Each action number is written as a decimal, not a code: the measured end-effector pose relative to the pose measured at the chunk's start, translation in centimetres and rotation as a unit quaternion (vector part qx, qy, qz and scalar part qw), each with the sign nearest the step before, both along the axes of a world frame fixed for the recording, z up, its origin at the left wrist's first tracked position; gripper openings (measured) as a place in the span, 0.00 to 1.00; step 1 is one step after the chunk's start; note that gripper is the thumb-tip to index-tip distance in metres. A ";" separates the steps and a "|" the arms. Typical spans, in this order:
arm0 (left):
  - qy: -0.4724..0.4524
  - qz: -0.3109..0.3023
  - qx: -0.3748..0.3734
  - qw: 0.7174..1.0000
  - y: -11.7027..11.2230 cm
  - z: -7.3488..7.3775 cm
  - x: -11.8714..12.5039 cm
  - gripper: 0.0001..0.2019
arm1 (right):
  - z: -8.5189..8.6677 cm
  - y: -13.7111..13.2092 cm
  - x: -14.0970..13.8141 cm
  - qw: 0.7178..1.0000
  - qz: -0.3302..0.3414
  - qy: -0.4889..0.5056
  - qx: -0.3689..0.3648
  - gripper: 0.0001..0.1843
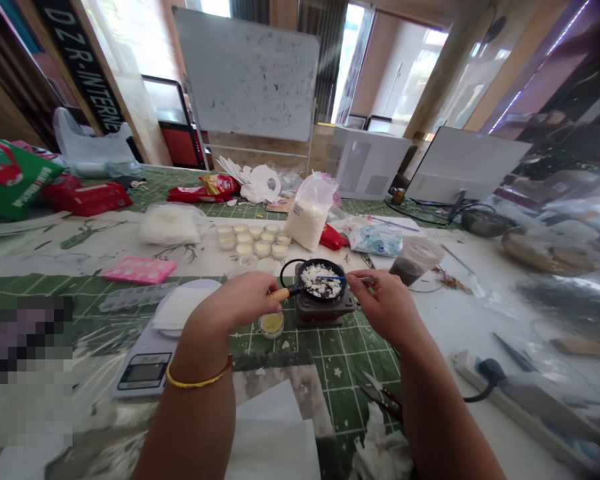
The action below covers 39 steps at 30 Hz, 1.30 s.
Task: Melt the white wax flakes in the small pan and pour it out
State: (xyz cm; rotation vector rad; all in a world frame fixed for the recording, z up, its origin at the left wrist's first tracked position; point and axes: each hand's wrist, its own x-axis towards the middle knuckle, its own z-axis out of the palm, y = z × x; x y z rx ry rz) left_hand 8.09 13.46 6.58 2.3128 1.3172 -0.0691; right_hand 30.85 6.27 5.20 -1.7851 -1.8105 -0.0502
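My left hand is closed round the wooden handle of a small black frying pan. The pan rests on a small dark hot plate. White flakes fill much of the pan. In my right hand I pinch a thin blue stick, its far end among the flakes. Just below the pan handle stands a little glass cup with yellowish contents. Several similar cups with pale contents are grouped behind the pan, beside a clear bag of white granules.
A kitchen scale carrying white sheets stands at left, near a pink mould. Scissors and crumpled tissue lie in front of my right forearm. At right are a power strip and a clear plastic cup with dark contents.
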 end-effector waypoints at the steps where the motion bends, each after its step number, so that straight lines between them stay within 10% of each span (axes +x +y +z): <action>1: -0.001 -0.001 0.001 1.000 0.0 0.0 0.0 0.11 | 0.0 0.0 0.0 1.000 -0.002 -0.003 -0.008 0.14; 17: -0.005 -0.001 0.001 1.000 0.0 0.0 0.0 0.11 | -0.2 0.1 -1.2 0.997 0.058 0.045 -0.008 0.14; 39: -0.022 0.009 -0.008 1.000 -0.2 0.1 -0.1 0.15 | -1.0 1.6 1.2 0.999 -0.031 0.038 0.006 0.17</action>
